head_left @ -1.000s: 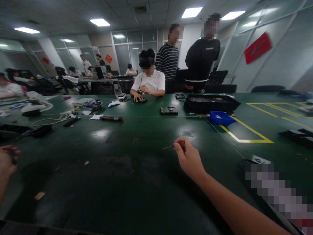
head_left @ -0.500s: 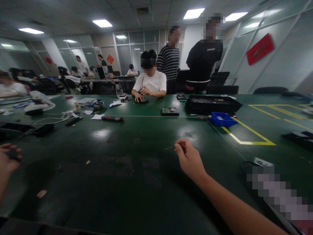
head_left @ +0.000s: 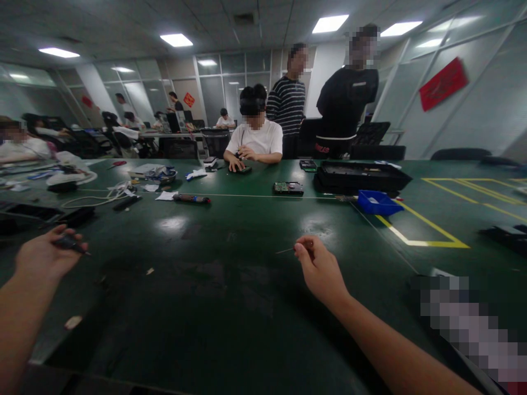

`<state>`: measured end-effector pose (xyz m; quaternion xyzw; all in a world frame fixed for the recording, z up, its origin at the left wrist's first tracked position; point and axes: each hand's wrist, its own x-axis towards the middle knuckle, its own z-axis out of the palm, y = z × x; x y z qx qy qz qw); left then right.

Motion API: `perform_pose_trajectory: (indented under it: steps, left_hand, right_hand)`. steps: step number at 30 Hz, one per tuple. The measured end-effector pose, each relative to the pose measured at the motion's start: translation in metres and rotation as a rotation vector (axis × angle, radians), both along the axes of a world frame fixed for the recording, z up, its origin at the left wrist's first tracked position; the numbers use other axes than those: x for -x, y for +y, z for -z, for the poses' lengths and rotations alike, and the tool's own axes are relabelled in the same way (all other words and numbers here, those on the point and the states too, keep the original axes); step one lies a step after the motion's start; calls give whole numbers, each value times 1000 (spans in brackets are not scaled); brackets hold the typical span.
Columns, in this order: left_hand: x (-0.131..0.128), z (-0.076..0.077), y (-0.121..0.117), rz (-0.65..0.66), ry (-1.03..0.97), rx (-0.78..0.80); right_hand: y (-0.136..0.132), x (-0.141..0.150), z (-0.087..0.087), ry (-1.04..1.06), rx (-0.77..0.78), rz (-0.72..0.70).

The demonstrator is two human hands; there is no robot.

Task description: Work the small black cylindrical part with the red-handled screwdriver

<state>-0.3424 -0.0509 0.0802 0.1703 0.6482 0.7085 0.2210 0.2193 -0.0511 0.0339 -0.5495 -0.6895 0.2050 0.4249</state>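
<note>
My left hand [head_left: 47, 255], at the left over the green table [head_left: 197, 318], is closed around a dark pen-shaped tool [head_left: 69, 243] with a narrow tip pointing right. Its exact kind is unclear. Right of the middle, my right hand [head_left: 319, 269] pinches a thin metal rod [head_left: 284, 251] between thumb and fingertips. The rod points left, and a small reddish part shows at the fingers; its other end is hidden in the hand. The two hands are well apart, and neither tool touches the other.
Across the table, a seated person [head_left: 257, 140] handles a dark device. Between us lie a hard drive [head_left: 288, 188], a blue bin [head_left: 377, 203], a black tray [head_left: 362, 174] and a screwdriver-like tool [head_left: 192, 198]. Cables [head_left: 101, 197] lie left; small scraps [head_left: 73, 322] are nearer.
My left hand has come in from the left edge with the dark tool, whose tip now shows. My right hand stays almost in place with the rod. The view has shifted slightly.
</note>
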Motion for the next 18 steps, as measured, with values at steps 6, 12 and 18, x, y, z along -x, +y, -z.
perform_pose_trajectory:
  steps: [6, 12, 18]
  left_hand:
    - [-64, 0, 26, 234, -259, -187]
    - [-182, -12, 29, 650, -299, -248]
    - [-286, -8, 30, 960, -403, -257]
  right_hand:
    - [0, 1, 0, -6, -11, 2]
    - [0, 1, -1, -10, -38, 10]
    - [2, -1, 0, -25, -40, 27]
